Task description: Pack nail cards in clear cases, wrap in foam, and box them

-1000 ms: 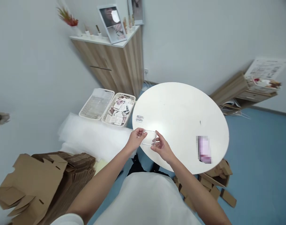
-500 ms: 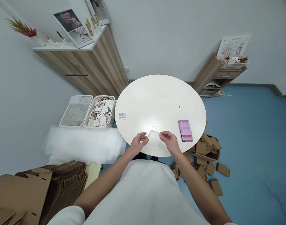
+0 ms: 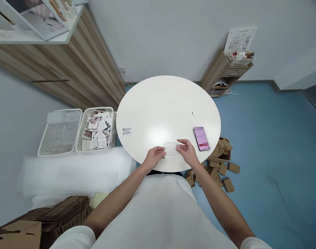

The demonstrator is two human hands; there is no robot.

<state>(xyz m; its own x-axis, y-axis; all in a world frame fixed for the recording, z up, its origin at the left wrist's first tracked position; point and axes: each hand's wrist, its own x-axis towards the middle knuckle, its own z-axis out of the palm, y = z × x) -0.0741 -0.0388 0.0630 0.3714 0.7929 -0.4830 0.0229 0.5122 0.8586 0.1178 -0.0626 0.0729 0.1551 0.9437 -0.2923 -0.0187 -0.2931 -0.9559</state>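
A small clear plastic case (image 3: 171, 150) is held over the near edge of the round white table (image 3: 168, 110). My left hand (image 3: 154, 157) pinches its left end, fingers closed on it. At the right end, my right hand (image 3: 187, 152) grips the case with thumb and fingers. A small strip of shiny pieces (image 3: 126, 131) lies on the table to the left of my hands. To the right of my hands a pink phone (image 3: 201, 138) rests on the table.
Two white baskets stand left of the table, one with clear cases (image 3: 60, 131), one with printed cards (image 3: 97, 128). White foam sheets (image 3: 75, 171) lie below them, flat cardboard boxes (image 3: 44, 218) at bottom left, small folded boxes (image 3: 220, 166) on the blue floor. A wooden cabinet (image 3: 77, 69) stands behind.
The view swung right and tilted down, so the table now sits centred. Both hands kept hold of the clear case and turned it flatter, close to the table's near edge.
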